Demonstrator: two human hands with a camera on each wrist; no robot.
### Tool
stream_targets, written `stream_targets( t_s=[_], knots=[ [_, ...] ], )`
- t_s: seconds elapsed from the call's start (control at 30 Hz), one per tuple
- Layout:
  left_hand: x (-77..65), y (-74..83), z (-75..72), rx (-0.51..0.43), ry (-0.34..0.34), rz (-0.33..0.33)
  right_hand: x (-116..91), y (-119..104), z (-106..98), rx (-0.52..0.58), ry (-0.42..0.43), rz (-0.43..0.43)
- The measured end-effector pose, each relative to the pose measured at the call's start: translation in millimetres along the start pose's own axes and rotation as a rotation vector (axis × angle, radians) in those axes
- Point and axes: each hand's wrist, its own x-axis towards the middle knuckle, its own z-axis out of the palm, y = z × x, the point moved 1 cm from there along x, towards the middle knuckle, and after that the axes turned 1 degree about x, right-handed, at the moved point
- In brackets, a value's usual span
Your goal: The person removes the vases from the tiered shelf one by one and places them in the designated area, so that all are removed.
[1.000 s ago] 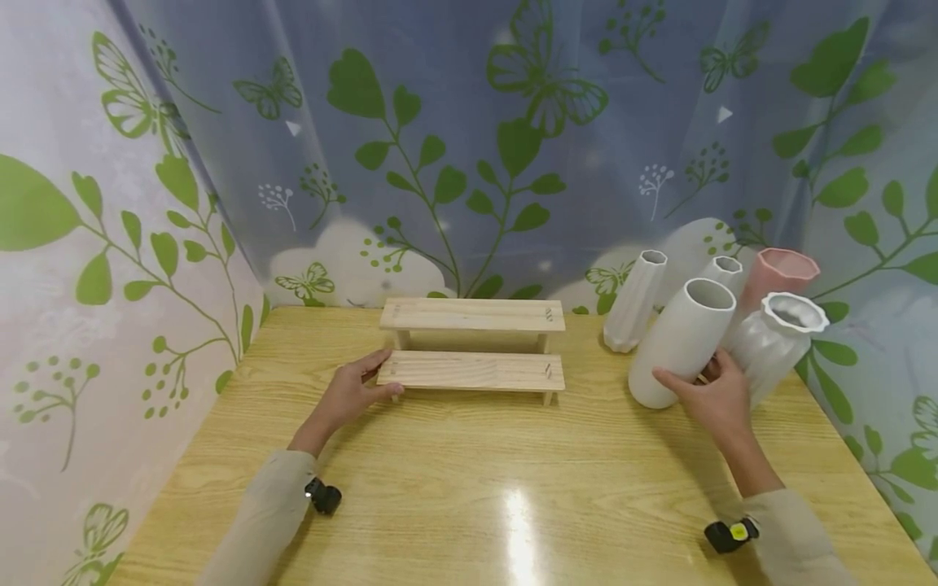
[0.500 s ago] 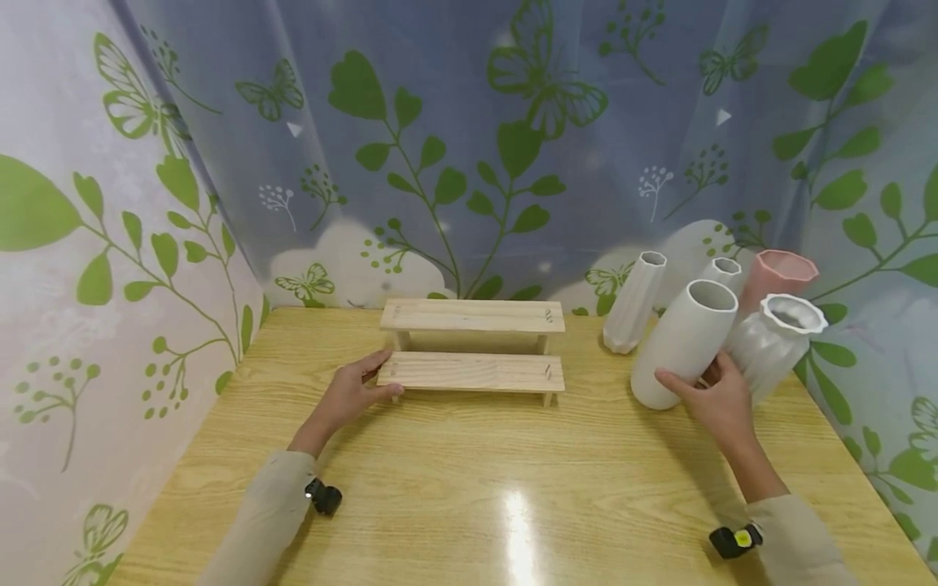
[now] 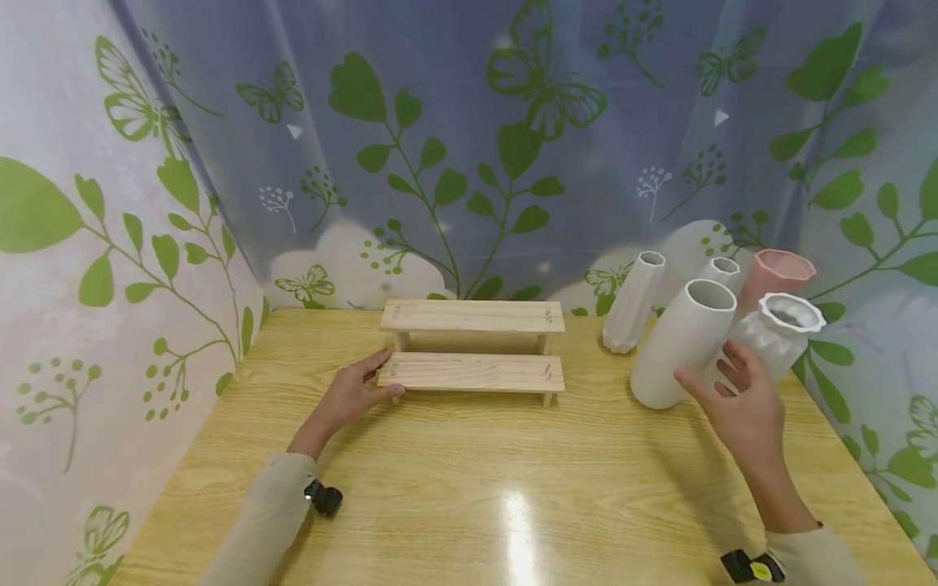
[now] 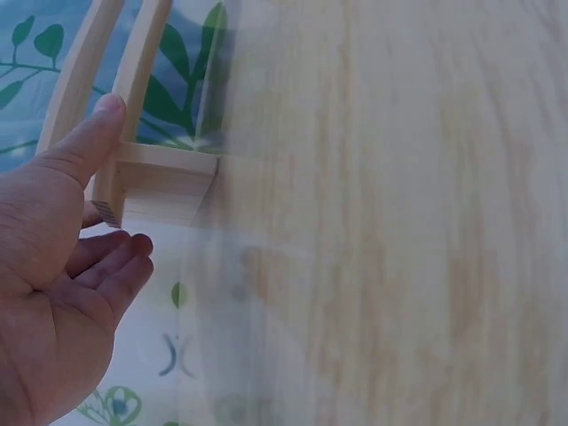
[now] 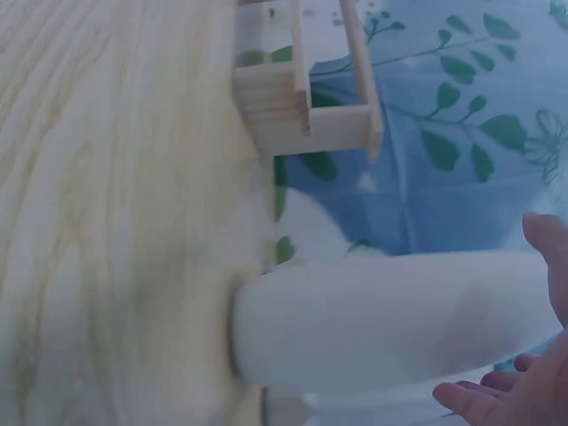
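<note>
At the left end of a two-tier wooden shelf [image 3: 469, 372], my left hand [image 3: 350, 394] grips the lower board, thumb on one side and fingers on the other. The left wrist view shows the thumb against the board end [image 4: 108, 191]. My right hand [image 3: 749, 417] is beside a tall smooth white vase [image 3: 680, 352], fingers spread and loosely bent, holding nothing. In the right wrist view the thumb and fingers stand clear of the white vase [image 5: 382, 324], which stands upright on the table. A white fluted vase [image 3: 777, 338] with a flared rim stands just behind that hand.
A slim white vase [image 3: 634, 305], a small white vase [image 3: 724, 270] mostly hidden, and a pink vase [image 3: 769, 285] stand at the back right. Patterned curtains [image 3: 454, 163] border the wooden table [image 3: 440, 480] behind and at both sides.
My right hand has let go of the smooth white vase and drawn back toward the lower right, its fingers opening. The left hand and the shelf stay put.
</note>
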Motion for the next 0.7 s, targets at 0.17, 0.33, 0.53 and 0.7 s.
stream_targets(
  t_s=[0.17, 0.33, 0.53, 0.7],
  knots=[
    [-8.4, 13.1, -2.2, 0.139, 0.047, -0.019, -20.4, -18.5, 3.6, -0.073, 0.167, -0.214],
    [-21.2, 41.4, 5.6, 0.393, 0.188, 0.067, -32.7, -23.9, 23.8, -0.229, 0.225, -0.605],
    [-31.7, 80.8, 30.9, 0.711, 0.283, 0.236, -40.3, -26.8, 53.0, -0.457, 0.121, -0.794],
    [-40.1, 99.6, 51.4, 0.838, 0.192, 0.207, -49.1, -24.9, 72.1, -0.697, 0.004, -0.747]
  ],
)
